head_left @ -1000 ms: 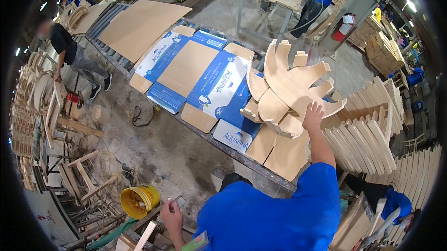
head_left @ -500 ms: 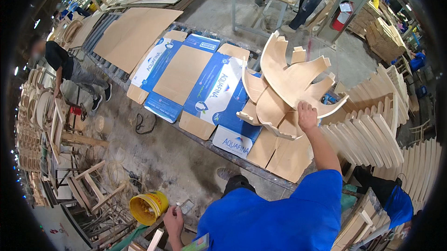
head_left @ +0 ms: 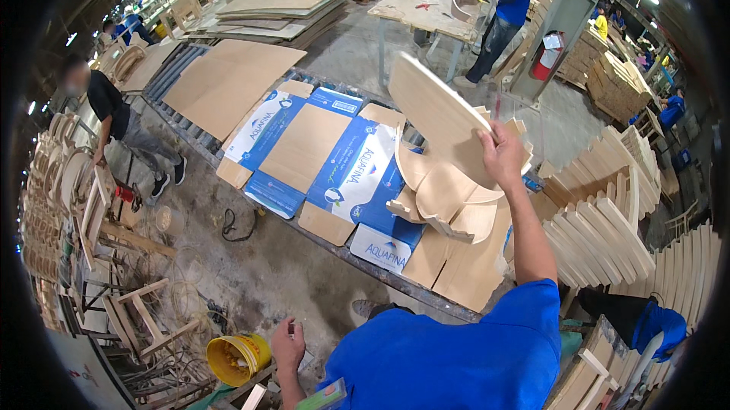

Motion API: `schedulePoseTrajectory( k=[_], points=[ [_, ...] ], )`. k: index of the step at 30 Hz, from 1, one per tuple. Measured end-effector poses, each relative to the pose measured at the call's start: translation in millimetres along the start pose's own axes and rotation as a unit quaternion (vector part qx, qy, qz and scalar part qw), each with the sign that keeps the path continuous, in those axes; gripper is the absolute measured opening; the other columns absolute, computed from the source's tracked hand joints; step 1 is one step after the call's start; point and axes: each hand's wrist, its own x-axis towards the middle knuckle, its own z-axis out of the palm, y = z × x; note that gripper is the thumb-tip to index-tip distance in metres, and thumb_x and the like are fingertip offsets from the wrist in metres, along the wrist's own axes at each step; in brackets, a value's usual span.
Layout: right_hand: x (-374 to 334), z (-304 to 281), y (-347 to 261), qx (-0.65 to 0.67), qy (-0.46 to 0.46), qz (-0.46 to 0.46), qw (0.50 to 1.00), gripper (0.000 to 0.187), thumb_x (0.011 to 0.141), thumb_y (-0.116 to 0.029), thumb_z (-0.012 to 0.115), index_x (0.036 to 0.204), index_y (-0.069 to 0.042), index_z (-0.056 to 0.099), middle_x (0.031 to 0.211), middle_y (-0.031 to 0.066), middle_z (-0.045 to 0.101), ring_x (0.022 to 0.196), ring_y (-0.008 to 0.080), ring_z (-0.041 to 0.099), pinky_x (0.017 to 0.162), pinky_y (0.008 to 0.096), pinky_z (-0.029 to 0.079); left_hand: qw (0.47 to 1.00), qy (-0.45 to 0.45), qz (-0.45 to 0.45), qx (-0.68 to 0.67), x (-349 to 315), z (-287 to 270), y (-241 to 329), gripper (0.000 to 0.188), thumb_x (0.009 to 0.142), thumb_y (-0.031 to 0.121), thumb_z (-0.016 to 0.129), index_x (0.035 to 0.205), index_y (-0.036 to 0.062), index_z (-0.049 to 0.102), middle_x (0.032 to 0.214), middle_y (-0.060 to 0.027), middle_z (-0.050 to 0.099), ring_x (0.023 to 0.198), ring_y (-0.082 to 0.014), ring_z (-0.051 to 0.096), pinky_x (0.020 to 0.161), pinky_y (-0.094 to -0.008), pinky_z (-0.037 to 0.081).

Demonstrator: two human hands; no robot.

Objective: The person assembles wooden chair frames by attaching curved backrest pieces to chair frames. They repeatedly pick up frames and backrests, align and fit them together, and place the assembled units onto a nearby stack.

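My right hand point(head_left: 503, 158) grips the edge of a curved wooden panel point(head_left: 439, 115), raised and tilted on the right side of the work surface. Beneath it, more curved pale wooden pieces point(head_left: 441, 191) rest in a loose pile, partly hidden by the raised panel. They lie on flattened blue and white cardboard point(head_left: 351, 159). Down at the lower left, my left hand point(head_left: 288, 345) hangs away from the work with loosely bent fingers apart and nothing visible in it. Nearest to that hand is a yellow bucket point(head_left: 258, 349).
A roller conveyor point(head_left: 171, 68) carries the cardboard and a brown sheet point(head_left: 228, 83). Stacked curved wooden slats point(head_left: 589, 239) stand at the right. One person point(head_left: 114, 117) stands at the left; others work by a far table point(head_left: 411, 11). Wooden frames point(head_left: 148, 319) clutter the lower left.
My right hand has risen, tilting the curved panel up off the pile, so its broad face now shows. My left hand has shifted slightly up, beside the bucket.
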Motion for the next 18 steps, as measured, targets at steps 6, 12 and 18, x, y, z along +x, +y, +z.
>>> schedulePoseTrajectory(
  k=[6,12,18],
  points=[
    [10.3,3.7,-110.4,0.339,-0.037,-0.018,0.94,0.022,0.1,-0.021,0.07,0.111,-0.002,0.071,0.088,-0.0055,0.068,0.082,0.0044,0.058,0.073,0.026,0.049,0.986,0.159,0.041,-0.032,30.6,-58.9,23.2,0.035,0.093,0.011,0.07,0.126,-0.0003,0.066,0.092,-0.0167,0.071,0.08,-0.0326,0.068,0.079,-0.0429,0.055],
    [-31.2,57.2,-198.1,0.467,-0.284,-0.041,0.836,0.023,0.101,-0.022,0.07,0.111,-0.002,0.071,0.094,-0.0019,0.069,0.089,0.0079,0.059,0.081,0.0267,0.05,0.898,0.421,0.061,0.114,50.0,-169.5,58.8,0.069,0.092,0.015,0.076,0.152,0.0007,0.046,0.131,-0.0222,0.063,0.115,-0.0363,0.063,0.098,-0.0441,0.05],
    [-85.0,100.4,-282.8,0.503,-0.57,-0.097,0.642,0.024,0.097,-0.023,0.07,0.106,0.0,0.071,0.091,0.0032,0.071,0.087,0.0105,0.062,0.079,0.0298,0.052,0.785,0.512,0.119,0.327,-7.4,-236.4,40.3,0.071,0.098,0.033,0.068,0.155,-0.0007,0.041,0.15,-0.0231,0.052,0.128,-0.0411,0.057,0.105,-0.0472,0.049]
  ],
)
